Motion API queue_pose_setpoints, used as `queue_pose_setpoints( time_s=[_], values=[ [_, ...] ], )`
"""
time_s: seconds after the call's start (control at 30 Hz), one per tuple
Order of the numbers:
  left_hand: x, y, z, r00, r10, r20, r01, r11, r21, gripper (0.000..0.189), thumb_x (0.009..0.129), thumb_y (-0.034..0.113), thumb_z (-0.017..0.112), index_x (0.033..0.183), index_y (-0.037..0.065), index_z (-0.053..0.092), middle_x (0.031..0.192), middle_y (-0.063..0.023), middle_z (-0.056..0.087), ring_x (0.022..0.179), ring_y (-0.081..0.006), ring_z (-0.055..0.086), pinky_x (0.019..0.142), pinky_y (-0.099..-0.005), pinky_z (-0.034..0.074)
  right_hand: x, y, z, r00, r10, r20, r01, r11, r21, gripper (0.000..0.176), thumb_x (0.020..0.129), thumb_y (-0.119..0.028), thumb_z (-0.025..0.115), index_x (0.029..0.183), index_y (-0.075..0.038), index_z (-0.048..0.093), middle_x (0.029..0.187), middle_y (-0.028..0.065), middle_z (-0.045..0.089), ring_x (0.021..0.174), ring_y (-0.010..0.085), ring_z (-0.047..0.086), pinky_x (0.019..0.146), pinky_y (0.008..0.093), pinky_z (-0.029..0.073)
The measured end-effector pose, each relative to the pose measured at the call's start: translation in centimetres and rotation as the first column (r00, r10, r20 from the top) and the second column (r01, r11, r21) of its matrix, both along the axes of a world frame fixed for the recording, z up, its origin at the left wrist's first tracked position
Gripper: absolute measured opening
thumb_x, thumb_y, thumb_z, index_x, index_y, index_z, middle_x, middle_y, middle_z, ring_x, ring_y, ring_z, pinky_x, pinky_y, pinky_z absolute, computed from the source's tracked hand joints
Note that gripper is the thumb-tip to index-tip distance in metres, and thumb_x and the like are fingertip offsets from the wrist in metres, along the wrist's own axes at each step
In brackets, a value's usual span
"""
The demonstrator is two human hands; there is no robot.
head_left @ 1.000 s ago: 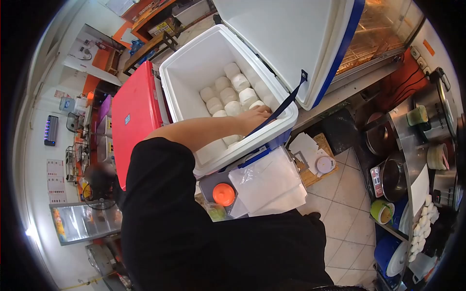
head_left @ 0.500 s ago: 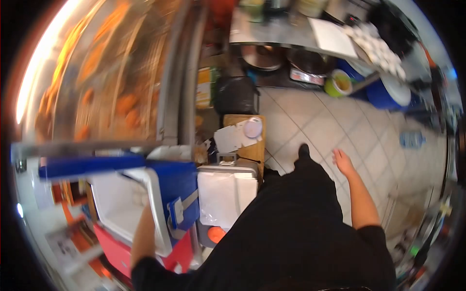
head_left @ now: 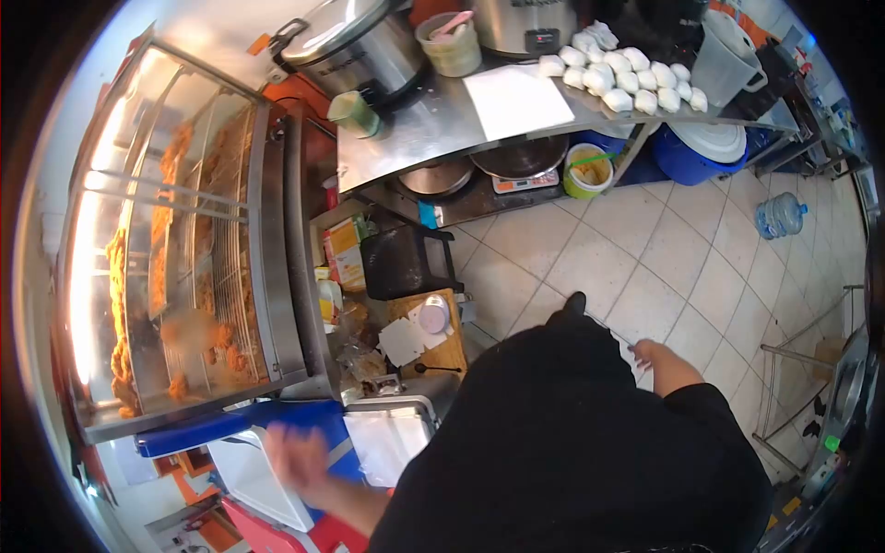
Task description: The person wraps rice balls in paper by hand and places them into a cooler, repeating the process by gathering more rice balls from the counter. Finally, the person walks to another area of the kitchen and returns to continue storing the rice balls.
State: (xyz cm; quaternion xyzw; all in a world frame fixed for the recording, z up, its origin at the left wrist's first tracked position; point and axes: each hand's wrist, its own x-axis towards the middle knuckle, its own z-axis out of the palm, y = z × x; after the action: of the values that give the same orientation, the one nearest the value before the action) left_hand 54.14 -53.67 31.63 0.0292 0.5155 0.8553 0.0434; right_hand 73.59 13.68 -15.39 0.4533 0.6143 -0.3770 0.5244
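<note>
The steel counter bears a row of white dough balls, a white sheet and a cooker.

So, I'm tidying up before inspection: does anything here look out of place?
A water bottle sits alone on the open tiled floor, apart from the counter, seemingly on its side. Loose papers and a round lid lie on a wooden board down low.

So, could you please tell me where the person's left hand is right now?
In the head view the left hand is at lower left, blurred, over the open blue-and-white cooler, just below the glass food cabinet.
</note>
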Motion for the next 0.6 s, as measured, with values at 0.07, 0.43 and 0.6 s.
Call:
queue_pose_setpoints(
  time_s=[0.07, 0.43, 0.6],
  values=[
    [-9.4, 11.6, -5.2, 0.955, 0.167, 0.247, -0.025, 0.870, -0.492, 0.043, 0.100, 0.025, 0.060, 0.137, 0.003, 0.054, 0.117, -0.0108, 0.067, 0.093, -0.0184, 0.063, 0.087, -0.0338, 0.051, -2.1, 5.4, -1.3, 0.998, 0.010, -0.066, -0.008, 0.999, 0.044, 0.041, 0.098, -0.039, 0.055, 0.122, -0.007, 0.064, 0.112, 0.0139, 0.068, 0.085, 0.0260, 0.070, 0.069, 0.0470, 0.057],
    [-29.3, 53.6, -17.0, 0.505, -0.863, -0.016, -0.139, -0.064, -0.988, 0.042, 0.091, 0.023, 0.066, 0.129, 0.007, 0.061, 0.115, -0.0178, 0.066, 0.107, -0.0380, 0.064, 0.089, -0.0466, 0.053, -19.4, 14.5, 17.9, 0.487, -0.660, -0.572, 0.573, 0.736, -0.361, 0.043, 0.101, -0.042, 0.057, 0.132, -0.011, 0.056, 0.117, 0.0086, 0.065, 0.102, 0.0193, 0.064, 0.086, 0.0375, 0.053],
    [-39.3, 69.8, -20.2, 0.398, -0.911, -0.107, -0.071, 0.085, -0.994, 0.039, 0.086, 0.015, 0.065, 0.126, 0.011, 0.063, 0.117, -0.0153, 0.065, 0.113, -0.0348, 0.061, 0.096, -0.0467, 0.050, -24.0, 13.7, 21.2, 0.242, -0.877, -0.415, 0.634, 0.467, -0.617, 0.043, 0.104, -0.040, 0.054, 0.135, -0.010, 0.055, 0.118, 0.0086, 0.064, 0.104, 0.0202, 0.064, 0.088, 0.0363, 0.053]
  ],
)
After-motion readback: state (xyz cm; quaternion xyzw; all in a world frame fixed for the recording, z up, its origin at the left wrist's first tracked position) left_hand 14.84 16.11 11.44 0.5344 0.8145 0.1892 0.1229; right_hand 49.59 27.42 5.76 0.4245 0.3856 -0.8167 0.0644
